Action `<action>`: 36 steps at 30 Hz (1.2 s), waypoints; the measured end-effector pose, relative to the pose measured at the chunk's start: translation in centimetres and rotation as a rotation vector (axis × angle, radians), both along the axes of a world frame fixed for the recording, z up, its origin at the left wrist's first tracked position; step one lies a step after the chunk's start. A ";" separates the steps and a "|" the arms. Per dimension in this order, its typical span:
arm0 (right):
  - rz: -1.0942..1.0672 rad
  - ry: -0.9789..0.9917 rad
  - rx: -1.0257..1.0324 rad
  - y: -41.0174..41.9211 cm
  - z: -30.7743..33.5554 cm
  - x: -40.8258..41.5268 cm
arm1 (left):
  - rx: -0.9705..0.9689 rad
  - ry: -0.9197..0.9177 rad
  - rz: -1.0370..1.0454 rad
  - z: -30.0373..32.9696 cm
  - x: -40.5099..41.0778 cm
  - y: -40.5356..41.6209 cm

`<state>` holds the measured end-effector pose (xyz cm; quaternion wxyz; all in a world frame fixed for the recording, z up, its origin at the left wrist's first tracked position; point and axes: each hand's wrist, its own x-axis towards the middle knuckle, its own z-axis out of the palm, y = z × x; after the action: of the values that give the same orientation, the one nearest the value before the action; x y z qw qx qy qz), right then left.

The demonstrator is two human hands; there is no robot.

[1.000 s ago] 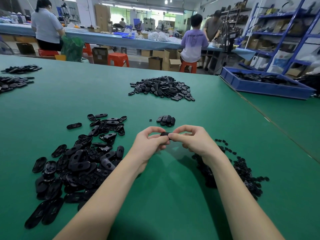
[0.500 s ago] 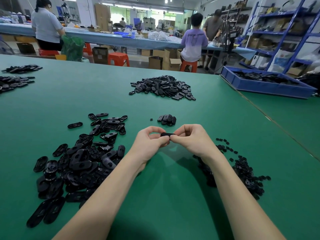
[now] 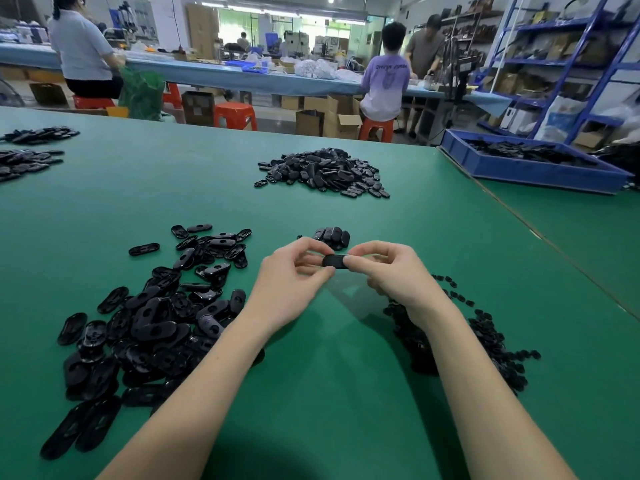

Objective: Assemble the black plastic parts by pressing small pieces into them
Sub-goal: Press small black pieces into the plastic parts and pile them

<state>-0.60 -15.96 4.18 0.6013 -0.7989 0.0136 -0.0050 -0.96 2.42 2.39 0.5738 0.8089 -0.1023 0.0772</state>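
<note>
Head view: left hand [image 3: 292, 282] and right hand [image 3: 391, 275] pinch one black plastic part [image 3: 334, 261] between fingertips, held above the green table [image 3: 329, 393]. Left of the grip: oval shells pile [image 3: 145, 323]. Right: small pieces [image 3: 485, 334]. Just beyond: small stack [image 3: 332, 237]. Bare green felt lies beneath the grip, table edge well right.

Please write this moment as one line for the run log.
step: pressing | left hand: pinches black part | right hand: pinches same part | part: above green table
</note>
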 end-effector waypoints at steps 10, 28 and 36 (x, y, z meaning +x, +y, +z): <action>-0.021 0.073 -0.156 0.0 -0.2 -0.3 | 0.113 0.086 0.341 -0.6 4.7 -1.0; 0.092 0.141 -0.122 0.3 -0.2 -0.6 | 0.270 0.228 0.331 -0.6 7.8 -3.9; 0.092 0.120 -0.196 0.8 -0.2 -0.4 | 0.244 0.068 0.105 -0.7 1.5 -3.4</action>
<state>-1.02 -15.15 3.94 0.5179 -0.8525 0.0123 0.0692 0.55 -1.01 1.69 0.4693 0.8791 -0.0490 0.0666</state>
